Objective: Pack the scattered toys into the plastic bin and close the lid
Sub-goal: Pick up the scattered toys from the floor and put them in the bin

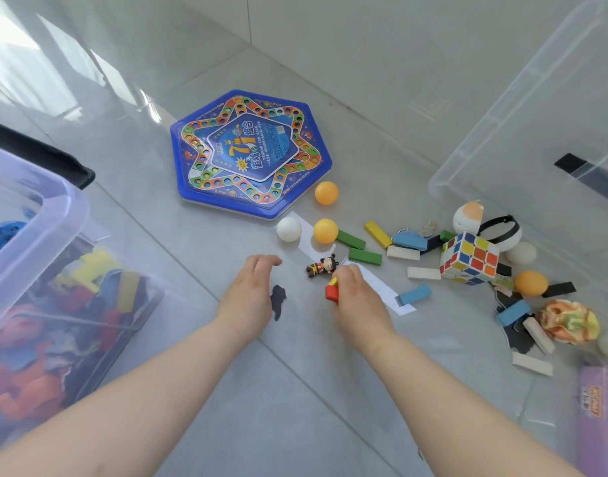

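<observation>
Well to the left of our left hand sits the plastic bin [37,235], cut off by the frame edge. Through its cloudy wall we make out only blurred red, orange, yellow and blue toys. Our left hand [249,287] is held open, fingers loosely curved, holding nothing, well apart from the bin. Just beside its right edge lies a small dark scrap [278,301]; we cannot tell what it is. Beyond both hands lies a blue hexagonal game board [251,153], with a white ball [289,228] and an orange ball [326,231] nearer us. Between the hands, slightly ahead, lies a tiny figurine [323,266]. Our right hand [356,297] pinches a red block [332,293]; a sliver of yellow above it is mostly hidden by the fingers. Right of that hand lie scattered coloured blocks [364,257] and a puzzle cube [469,258]. Farther right a clear plastic shell [537,149], lid or second bin we cannot say, runs out of view.
</observation>
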Available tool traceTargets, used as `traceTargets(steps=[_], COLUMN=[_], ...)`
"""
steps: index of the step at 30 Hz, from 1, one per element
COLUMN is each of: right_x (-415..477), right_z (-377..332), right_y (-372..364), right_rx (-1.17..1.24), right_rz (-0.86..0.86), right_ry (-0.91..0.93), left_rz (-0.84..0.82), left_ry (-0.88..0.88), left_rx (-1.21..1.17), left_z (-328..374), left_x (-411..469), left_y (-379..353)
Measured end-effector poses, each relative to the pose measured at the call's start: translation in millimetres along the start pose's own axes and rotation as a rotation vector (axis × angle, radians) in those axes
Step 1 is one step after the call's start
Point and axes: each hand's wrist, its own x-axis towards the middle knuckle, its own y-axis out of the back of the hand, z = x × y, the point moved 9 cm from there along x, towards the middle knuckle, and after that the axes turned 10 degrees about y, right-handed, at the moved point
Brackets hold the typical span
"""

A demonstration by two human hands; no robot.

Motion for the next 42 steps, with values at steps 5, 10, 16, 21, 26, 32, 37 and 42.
traceTargets(steps=[5,10,16,21,26,32,37,42], right_x=[18.8,24.8,9.8,-1.0,-17.0,-26.7,-24.1,-26.0], right_z=[-4.2,-10.0,2.7,10.7,14.0,-28.1,-112.3,-236.6], right_y=[9.3,-13.9,-8.1,-5.0,-1.6,39.6,96.2,141.4], right_rx=[-0.121,-0.227,-0.261,-0.268,-0.21,-0.085,0.19,0.404], right_rz=[-0.028,-0.165,-0.144,-0.156,-0.143,0.084,0.397,0.528], right_ry=[0.078,0.112,0.013,-0.043,-0.078,0.041,0.287,0.607], left_rz=[-0.115,-0.009,-0.14,-0.23,-0.187,-0.035,0.179,0.494], left_ry=[0.028,-0.034,-0.085,-0.059,-0.073,-0.198,-0.45,-0.34], left_rx=[0.354,0.456,0.517,0.381,0.327,0.184,-0.212,-0.388], left_z=[-3.1,1.2,-8.6,-7.9,-8.1,18.5,71.5,15.6], left_x=[1.5,-4.3,-11.2,-12.8,-19.4,-41.3,-87.2,-130.7], left_y=[-23.4,-22.0,-31.5,-40.5,-31.3,19.2,136.4,280.2])
